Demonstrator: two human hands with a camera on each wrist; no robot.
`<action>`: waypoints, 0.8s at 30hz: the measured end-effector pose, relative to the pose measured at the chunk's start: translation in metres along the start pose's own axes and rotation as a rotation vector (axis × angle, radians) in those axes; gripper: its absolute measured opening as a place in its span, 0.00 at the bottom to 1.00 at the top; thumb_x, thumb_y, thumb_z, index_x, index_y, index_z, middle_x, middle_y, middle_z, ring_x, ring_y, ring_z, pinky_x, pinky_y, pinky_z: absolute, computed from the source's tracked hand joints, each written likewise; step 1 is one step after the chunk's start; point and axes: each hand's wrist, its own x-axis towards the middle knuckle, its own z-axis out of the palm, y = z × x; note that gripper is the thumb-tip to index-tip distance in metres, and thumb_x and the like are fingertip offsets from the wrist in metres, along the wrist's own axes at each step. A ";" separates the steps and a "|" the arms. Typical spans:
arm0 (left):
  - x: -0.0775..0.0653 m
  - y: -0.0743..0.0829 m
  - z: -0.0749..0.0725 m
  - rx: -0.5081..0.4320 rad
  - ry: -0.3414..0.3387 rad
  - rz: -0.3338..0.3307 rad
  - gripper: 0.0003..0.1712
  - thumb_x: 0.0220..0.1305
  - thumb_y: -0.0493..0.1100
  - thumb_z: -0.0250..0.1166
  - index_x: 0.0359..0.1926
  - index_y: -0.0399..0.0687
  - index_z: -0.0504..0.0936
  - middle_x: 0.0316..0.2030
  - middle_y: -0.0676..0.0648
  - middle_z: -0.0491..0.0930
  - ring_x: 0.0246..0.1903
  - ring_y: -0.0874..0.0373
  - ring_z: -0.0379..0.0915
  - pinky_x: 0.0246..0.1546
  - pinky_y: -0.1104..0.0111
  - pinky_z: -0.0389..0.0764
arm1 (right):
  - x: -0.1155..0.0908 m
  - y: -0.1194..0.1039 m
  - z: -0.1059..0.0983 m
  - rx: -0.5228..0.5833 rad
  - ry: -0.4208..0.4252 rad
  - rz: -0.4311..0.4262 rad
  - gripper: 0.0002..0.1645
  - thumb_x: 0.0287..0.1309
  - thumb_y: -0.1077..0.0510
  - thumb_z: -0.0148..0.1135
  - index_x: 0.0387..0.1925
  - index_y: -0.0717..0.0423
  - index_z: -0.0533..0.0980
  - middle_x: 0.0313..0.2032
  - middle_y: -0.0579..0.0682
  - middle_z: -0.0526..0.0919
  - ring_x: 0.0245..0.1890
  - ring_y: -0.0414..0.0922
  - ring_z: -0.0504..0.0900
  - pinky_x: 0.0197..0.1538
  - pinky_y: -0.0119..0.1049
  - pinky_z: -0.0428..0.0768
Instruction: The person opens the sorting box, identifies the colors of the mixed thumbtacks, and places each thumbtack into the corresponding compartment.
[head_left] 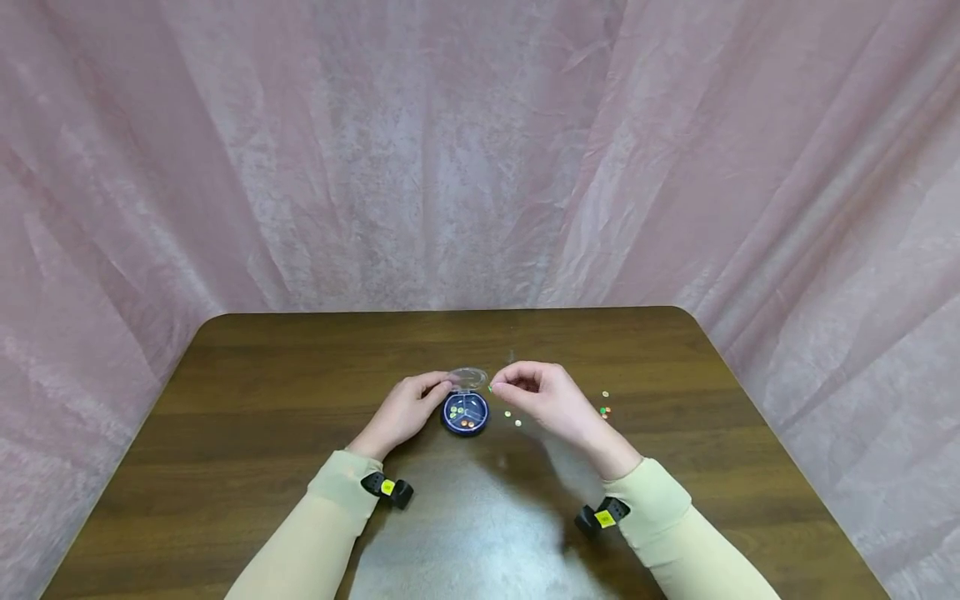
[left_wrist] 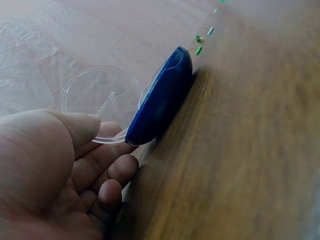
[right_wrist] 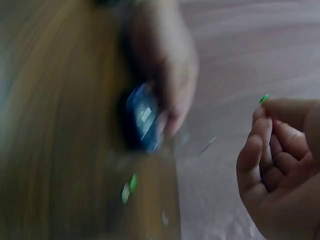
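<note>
So the blue case (left_wrist: 165,102) sits a bit below mid-frame, lid flipped up. The left hand (head_left: 408,408) has the clear lid (left_wrist: 102,85) pinched at its edge; the right hand (head_left: 547,398) pinches a green thumbtack (right_wrist: 264,98) just right of that. Case looks like light, stiff plastic, probably slick; I'd guess the thin lid's the fragile bit, so grab the blue sides. Tack: tiny, pokey, take it by the head. Wood-look counter (head_left: 262,458) glares at lower centre, pinkish curtains (head_left: 420,150) up top.
</note>
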 end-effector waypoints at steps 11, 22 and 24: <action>0.000 0.001 -0.001 0.012 0.003 0.018 0.16 0.75 0.54 0.56 0.55 0.61 0.84 0.50 0.62 0.82 0.55 0.65 0.75 0.58 0.65 0.72 | 0.027 0.034 0.029 -0.867 0.085 -0.284 0.03 0.58 0.53 0.68 0.30 0.40 0.82 0.28 0.33 0.76 0.26 0.32 0.73 0.30 0.32 0.73; 0.001 -0.001 0.000 0.012 0.004 0.010 0.17 0.74 0.55 0.56 0.56 0.62 0.84 0.50 0.64 0.82 0.54 0.68 0.75 0.57 0.67 0.72 | 0.034 0.045 0.048 -1.039 0.059 -0.335 0.06 0.54 0.56 0.68 0.27 0.39 0.83 0.30 0.36 0.80 0.28 0.38 0.80 0.30 0.38 0.77; 0.001 -0.002 0.000 0.012 0.008 0.011 0.16 0.74 0.55 0.56 0.56 0.62 0.84 0.50 0.63 0.82 0.54 0.67 0.75 0.57 0.67 0.72 | 0.035 0.045 0.049 -1.053 0.053 -0.319 0.06 0.54 0.56 0.68 0.26 0.39 0.84 0.31 0.36 0.81 0.28 0.38 0.80 0.30 0.38 0.77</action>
